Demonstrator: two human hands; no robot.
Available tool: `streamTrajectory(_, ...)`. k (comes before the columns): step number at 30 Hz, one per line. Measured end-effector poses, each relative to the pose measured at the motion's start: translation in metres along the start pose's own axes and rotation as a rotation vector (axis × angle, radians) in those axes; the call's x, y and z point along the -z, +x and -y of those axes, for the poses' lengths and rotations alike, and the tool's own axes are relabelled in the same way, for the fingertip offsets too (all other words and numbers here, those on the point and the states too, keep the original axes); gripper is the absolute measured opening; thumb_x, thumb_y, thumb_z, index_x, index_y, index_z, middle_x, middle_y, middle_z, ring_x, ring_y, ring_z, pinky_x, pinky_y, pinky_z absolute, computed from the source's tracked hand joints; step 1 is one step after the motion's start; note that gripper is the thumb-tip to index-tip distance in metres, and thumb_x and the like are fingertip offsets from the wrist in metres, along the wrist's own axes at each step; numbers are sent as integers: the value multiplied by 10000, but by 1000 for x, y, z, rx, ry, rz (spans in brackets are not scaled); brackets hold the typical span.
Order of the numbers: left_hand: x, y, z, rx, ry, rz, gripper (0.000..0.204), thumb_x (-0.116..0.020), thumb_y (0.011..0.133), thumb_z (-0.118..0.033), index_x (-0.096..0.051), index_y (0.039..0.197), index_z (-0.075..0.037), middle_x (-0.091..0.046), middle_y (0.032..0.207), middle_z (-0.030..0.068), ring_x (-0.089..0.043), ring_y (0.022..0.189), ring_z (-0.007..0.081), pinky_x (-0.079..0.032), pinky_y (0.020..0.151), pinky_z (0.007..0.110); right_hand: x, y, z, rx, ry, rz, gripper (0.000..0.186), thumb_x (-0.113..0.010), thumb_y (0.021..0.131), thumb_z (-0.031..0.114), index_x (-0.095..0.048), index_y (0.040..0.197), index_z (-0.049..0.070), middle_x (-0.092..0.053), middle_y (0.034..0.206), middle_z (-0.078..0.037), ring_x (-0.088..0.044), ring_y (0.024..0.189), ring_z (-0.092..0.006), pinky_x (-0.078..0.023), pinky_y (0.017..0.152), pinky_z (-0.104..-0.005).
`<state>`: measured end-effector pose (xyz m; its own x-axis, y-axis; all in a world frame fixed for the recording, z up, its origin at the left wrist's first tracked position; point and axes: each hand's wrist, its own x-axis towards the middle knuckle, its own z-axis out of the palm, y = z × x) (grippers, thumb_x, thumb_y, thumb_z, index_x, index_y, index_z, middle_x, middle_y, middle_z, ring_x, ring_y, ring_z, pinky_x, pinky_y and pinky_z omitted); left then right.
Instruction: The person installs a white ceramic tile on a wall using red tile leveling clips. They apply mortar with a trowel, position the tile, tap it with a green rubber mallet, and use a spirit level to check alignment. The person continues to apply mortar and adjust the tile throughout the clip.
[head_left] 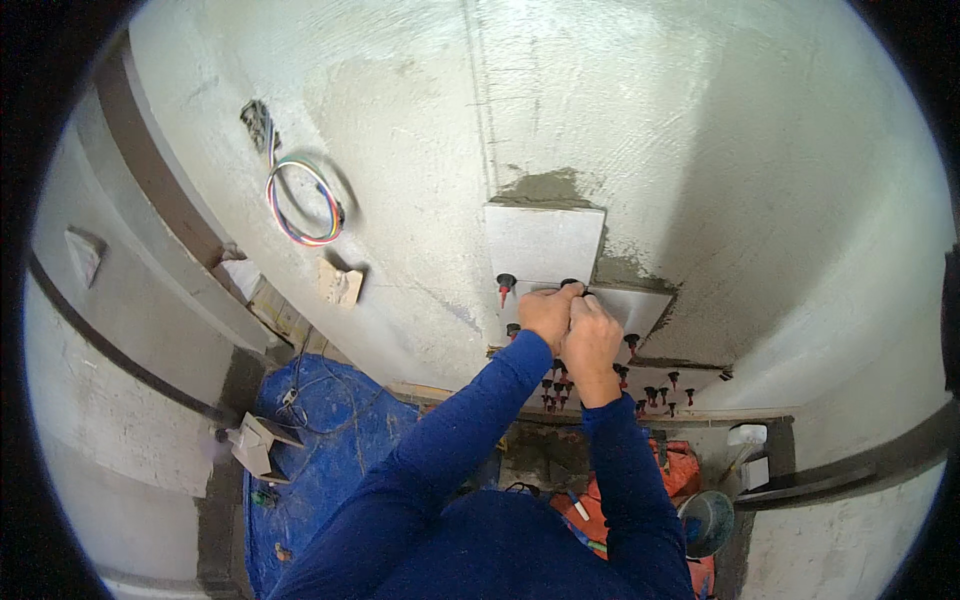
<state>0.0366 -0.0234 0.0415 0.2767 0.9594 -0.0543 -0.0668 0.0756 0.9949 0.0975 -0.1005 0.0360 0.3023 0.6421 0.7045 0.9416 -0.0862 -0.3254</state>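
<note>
A square white tile point(546, 240) is set on the wall, with a second white tile point(637, 306) lower at its right. Where their edges meet, my left hand point(546, 314) and my right hand point(593, 337) are close together, fingers closed around a black-capped tile levelling spacer point(570, 283). My fingers hide most of it. Another tile levelling spacer with a red stem point(505, 288) sticks out from the joint to the left. One more spacer point(631, 341) is at the right tile's lower edge. Several others point(652, 394) stand in the rows below my hands.
Coiled coloured wires point(303, 203) hang from a wall opening at the left, above a torn piece of cardboard point(340, 284). A blue tarp point(340, 430) covers floor at the left, with an open box point(262, 447) on it. At the right are a bucket point(707, 523) and orange sheeting point(682, 468).
</note>
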Motion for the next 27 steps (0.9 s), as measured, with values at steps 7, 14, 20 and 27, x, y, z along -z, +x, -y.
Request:
streamTrajectory(7, 43, -34, -9, 89, 49, 181, 452, -688, 1021, -357, -756, 992, 89, -700, 768, 83, -578, 700, 116, -490, 649, 315, 5, -7, 10, -103, -53, 24, 190, -698, 926, 222, -658, 882, 42, -664, 864, -149, -685, 746, -391, -527, 625, -466)
streamTrajectory(14, 188, -60, 2, -24, 259, 236, 365, -693, 1028, -298, -721, 1049, 65, -682, 899, 34, -573, 882, 112, -479, 797, 295, 21, -16, 30, -400, 112, -62, 302, -783, 920, 293, -733, 1049, 23, -712, 933, -174, -702, 764, -352, -545, 676, -438)
streamTrajectory(20, 301, -23, 39, -31, 298, 133, 276, -711, 1015, -214, -746, 1069, 55, -655, 872, 46, -557, 819, 108, -465, 728, 291, 20, -4, 47, -452, 90, -185, 428, -822, 885, 166, -705, 1241, -42, -692, 975, -126, -615, 745, -204, -502, 664, -332)
streamTrajectory(27, 328, 9, 71, -50, 302, 404, 281, -708, 1006, -223, -751, 1089, 42, -670, 887, 72, -608, 765, 150, -493, 723, 307, -2, 13, 59, -570, -3, -181, 562, -860, 827, 200, -681, 1289, -66, -672, 1003, -101, -559, 727, -146, -481, 659, -306)
